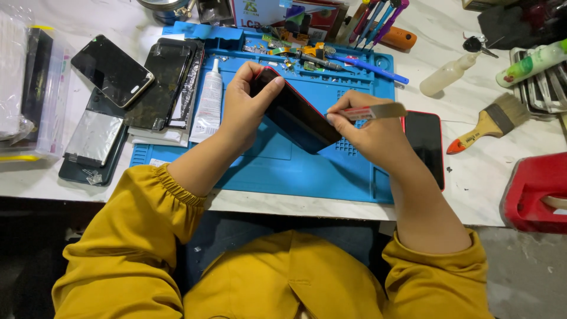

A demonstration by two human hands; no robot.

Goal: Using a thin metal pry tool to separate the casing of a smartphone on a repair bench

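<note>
The left hand (245,112) gripped a dark phone with a red edge (295,121), fingers curled round its far end and thumb pressed along the upper side, so that the phone was held tilted above the middle of the blue work mat (277,159) rather than lying flat on it. The right hand (369,133) was closed in a pinch round a slim tool with a red and white body and a flat pale tip (372,111), held roughly level, its left end meeting the right edge of the phone. Just right of that hand, a second dark phone with a red rim (426,145) lay flat, partly on the mat's right edge and partly on the white table (484,195). Left of the mat sat a white glue tube (209,103), a stack of dark screen panels (168,82), a black phone face up (112,71) and a silvery backed panel (94,139). At the far edge of the mat lay small parts and a blue-handled tool (373,69). Farther right were a clear squeeze bottle (447,75), a wooden-handled brush with an orange tip (489,123) and, at the near right, a red container (534,189). Both forearms came out of mustard-yellow sleeves (136,236).
</note>
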